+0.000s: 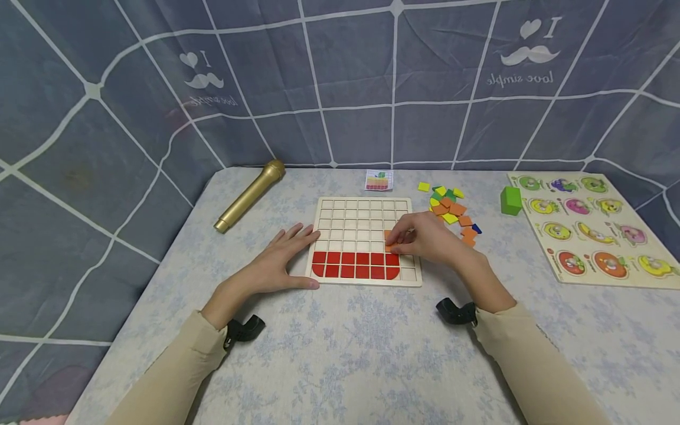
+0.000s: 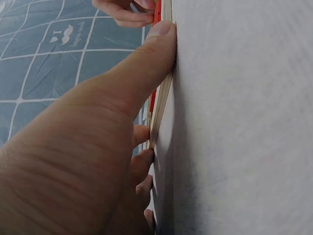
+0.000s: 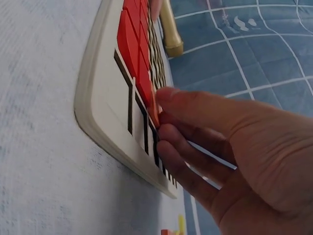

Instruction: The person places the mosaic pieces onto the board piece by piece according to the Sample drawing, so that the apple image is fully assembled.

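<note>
A wooden grid board [image 1: 347,221] lies on the table, with two rows of red tiles [image 1: 355,265] filling most of its near part. My left hand [image 1: 276,260] rests at the board's left side, its fingers spread and its thumb along the near left corner. In the left wrist view the thumb [image 2: 146,54] lies against the board's edge [image 2: 161,98]. Over the right part of the grid, my right hand [image 1: 425,236] pinches an orange tile [image 3: 154,110] just beyond the red rows. The fingertips partly cover that tile.
Loose yellow, green, orange and blue tiles [image 1: 451,208] lie right of the board. A small pattern card [image 1: 379,180] is behind it. A gold microphone [image 1: 249,198] lies at left; a green block [image 1: 511,200] and a fruit puzzle board [image 1: 589,236] are at right.
</note>
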Demonstrator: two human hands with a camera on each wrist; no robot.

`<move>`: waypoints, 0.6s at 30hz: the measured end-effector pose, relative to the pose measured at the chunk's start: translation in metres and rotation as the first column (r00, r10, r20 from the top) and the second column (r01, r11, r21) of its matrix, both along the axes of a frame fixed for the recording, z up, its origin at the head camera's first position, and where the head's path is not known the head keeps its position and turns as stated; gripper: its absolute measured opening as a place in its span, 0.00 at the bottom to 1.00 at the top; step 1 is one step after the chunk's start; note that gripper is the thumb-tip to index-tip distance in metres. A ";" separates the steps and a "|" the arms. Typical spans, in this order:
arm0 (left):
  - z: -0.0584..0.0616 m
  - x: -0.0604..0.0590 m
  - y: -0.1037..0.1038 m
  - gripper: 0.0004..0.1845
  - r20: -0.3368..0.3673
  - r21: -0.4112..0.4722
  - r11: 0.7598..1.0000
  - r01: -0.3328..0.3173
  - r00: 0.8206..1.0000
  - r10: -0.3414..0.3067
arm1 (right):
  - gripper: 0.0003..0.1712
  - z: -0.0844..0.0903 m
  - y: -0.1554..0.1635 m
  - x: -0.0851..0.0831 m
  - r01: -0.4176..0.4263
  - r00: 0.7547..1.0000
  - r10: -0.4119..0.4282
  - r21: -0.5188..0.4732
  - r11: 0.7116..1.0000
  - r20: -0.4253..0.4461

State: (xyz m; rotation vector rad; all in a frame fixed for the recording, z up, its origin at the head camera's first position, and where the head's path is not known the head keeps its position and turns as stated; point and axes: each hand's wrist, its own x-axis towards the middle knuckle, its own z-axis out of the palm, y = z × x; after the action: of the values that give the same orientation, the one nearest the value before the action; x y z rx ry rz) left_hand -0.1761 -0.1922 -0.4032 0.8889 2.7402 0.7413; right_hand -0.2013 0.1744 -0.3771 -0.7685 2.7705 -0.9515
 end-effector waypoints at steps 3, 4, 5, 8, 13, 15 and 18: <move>0.000 0.000 0.000 0.59 0.000 0.000 1.000 0.001 1.000 -0.001 | 0.06 0.001 0.005 -0.001 0.037 0.999 -0.036 -0.029 0.999 0.024; 0.000 0.000 0.000 0.59 -0.001 0.000 1.000 0.001 1.000 -0.001 | 0.06 0.001 0.008 -0.002 0.048 0.999 -0.047 -0.045 0.998 0.027; 0.000 0.000 0.000 0.59 -0.002 0.000 1.000 0.002 1.000 -0.002 | 0.06 0.001 0.011 -0.003 0.057 0.998 -0.055 -0.060 0.997 0.021; 0.000 -0.001 0.000 0.59 -0.003 0.002 1.000 0.003 1.000 -0.003 | 0.07 0.003 0.026 -0.007 0.090 0.996 -0.092 -0.084 0.992 -0.018; -0.002 -0.001 0.000 0.59 -0.004 -0.002 1.000 0.004 1.000 -0.004 | 0.09 0.010 0.053 -0.009 0.210 0.977 -0.212 -0.061 0.976 -0.030; -0.002 -0.001 -0.001 0.59 -0.001 -0.006 1.000 0.000 1.000 0.000 | 0.10 0.012 0.062 -0.008 0.247 0.969 -0.248 -0.038 0.968 -0.011; -0.002 -0.001 -0.001 0.60 -0.006 -0.008 1.000 0.000 1.000 0.000 | 0.12 0.013 0.072 -0.008 0.274 0.962 -0.274 0.009 0.962 0.013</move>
State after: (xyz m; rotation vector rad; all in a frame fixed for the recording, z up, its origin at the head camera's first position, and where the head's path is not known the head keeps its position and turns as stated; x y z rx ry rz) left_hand -0.1768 -0.1930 -0.4049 0.8915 2.7464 0.7289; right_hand -0.2098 0.2464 -0.3644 -0.3795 2.9171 -0.9839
